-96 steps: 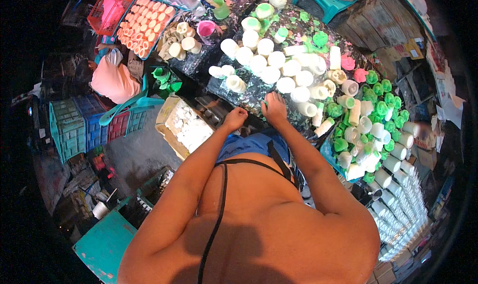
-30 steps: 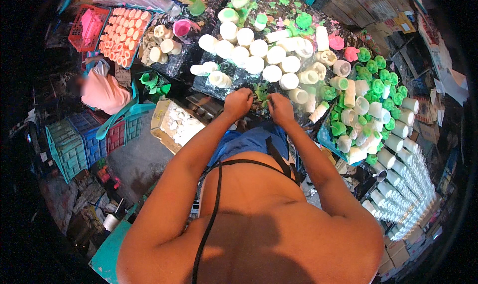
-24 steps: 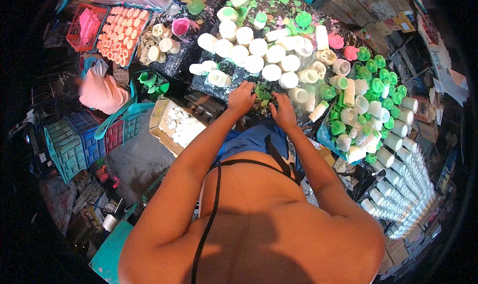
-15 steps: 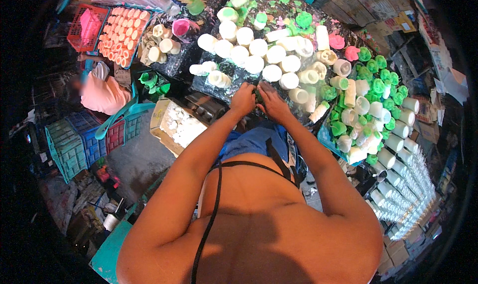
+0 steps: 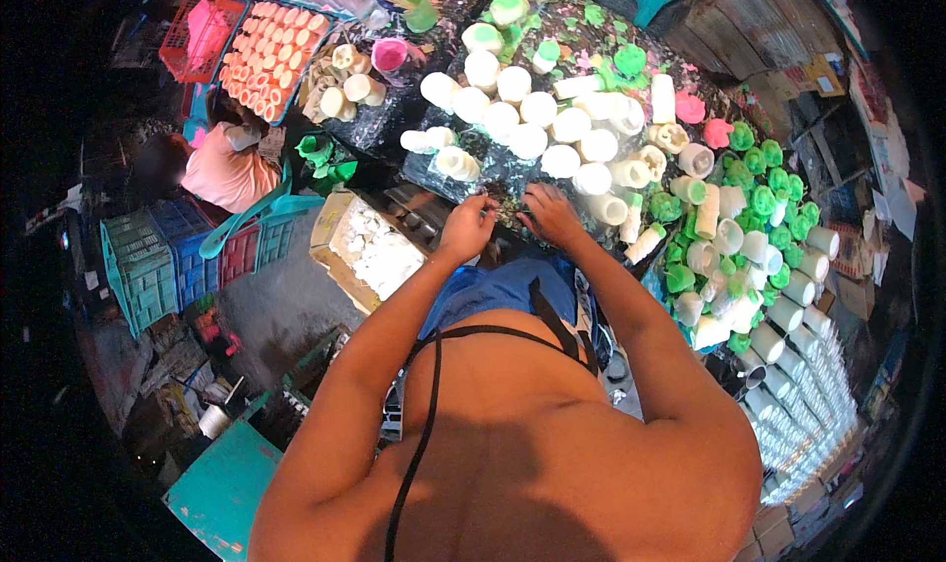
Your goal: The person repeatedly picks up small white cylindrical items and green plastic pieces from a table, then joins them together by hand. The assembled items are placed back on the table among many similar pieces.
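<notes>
My left hand [image 5: 468,229] is at the near edge of the dark, wax-spattered worktable [image 5: 501,183], its fingers curled; anything in them is too small or hidden to make out. A short gap to the right, my right hand [image 5: 554,215] rests at the same edge with its fingers stretched out and nothing visible in them. Just beyond the hands stand several cream-white candle-like cylinders [image 5: 528,140]. One short cream piece [image 5: 457,164] lies near my left hand. Hollow cream cylinders [image 5: 606,208] stand close to my right hand.
A cardboard box of white scraps [image 5: 372,252] sits left of my legs. At right is a heap of green and cream pieces [image 5: 724,237], beside rows of white cylinders [image 5: 785,314]. Crates [image 5: 143,257] and a seated person [image 5: 229,168] are at left. Orange pieces [image 5: 271,60] fill a tray.
My hands have moved apart from each other and slightly back toward me at the table's edge. The whole scene has shifted to the right in the view.
</notes>
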Demonstrator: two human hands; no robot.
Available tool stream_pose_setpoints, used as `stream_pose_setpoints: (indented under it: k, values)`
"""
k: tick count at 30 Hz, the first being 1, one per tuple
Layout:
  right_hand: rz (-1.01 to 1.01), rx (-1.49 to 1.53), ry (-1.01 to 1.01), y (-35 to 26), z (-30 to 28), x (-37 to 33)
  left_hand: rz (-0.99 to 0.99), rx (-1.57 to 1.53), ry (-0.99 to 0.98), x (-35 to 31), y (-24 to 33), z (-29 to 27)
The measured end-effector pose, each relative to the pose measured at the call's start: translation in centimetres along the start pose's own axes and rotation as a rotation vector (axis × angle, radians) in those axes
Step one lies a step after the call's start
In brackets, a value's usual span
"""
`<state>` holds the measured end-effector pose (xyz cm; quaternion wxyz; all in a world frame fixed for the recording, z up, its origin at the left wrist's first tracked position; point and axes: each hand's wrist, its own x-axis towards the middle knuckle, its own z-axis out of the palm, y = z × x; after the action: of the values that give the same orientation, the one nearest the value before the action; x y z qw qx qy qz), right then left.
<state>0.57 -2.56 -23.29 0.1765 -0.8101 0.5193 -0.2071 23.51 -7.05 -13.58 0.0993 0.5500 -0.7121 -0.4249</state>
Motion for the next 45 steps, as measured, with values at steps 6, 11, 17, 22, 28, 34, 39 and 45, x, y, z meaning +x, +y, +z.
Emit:
stream_pose_setpoints:
  k: [6,11,17,22,28,34,39,45]
  values:
    - [0.031,-0.035,0.043,-1.3,-2.4,0.6,0.017,0.043,0.034,-1.0,-1.0,0.5]
    - [0.081,-0.031,-0.003,-0.8,-1.8,0.4,-0.117,-0.046,0.003,-1.7,-1.0,1.0]
    - [0.164,-0.069,0.109,-1.8,-1.9,1.4,-0.140,-0.080,0.026,-2.5,-1.4,2.4]
    - [0.147,-0.041,0.094,-1.6,-1.7,2.3,-0.104,-0.028,0.023,-2.8,-2.6,3.8]
    - [0.067,-0.040,0.148,-1.1,-1.4,1.3,-0.202,-0.081,-0.013,-2.3,-1.5,4.4]
    - [-0.073,-0.077,0.096,-0.7,-1.5,0.9,-0.163,-0.121,0.040,-2.1,-1.2,6.3]
    - [-0.018,-0.061,0.098,-0.5,-0.5,1.2,-0.172,-0.081,-0.018,-2.7,0.0,6.9]
    - [0.036,0.082,-0.074,-0.5,-0.7,1.2,-0.184,-0.121,0.060,-2.9,0.4,7.6]
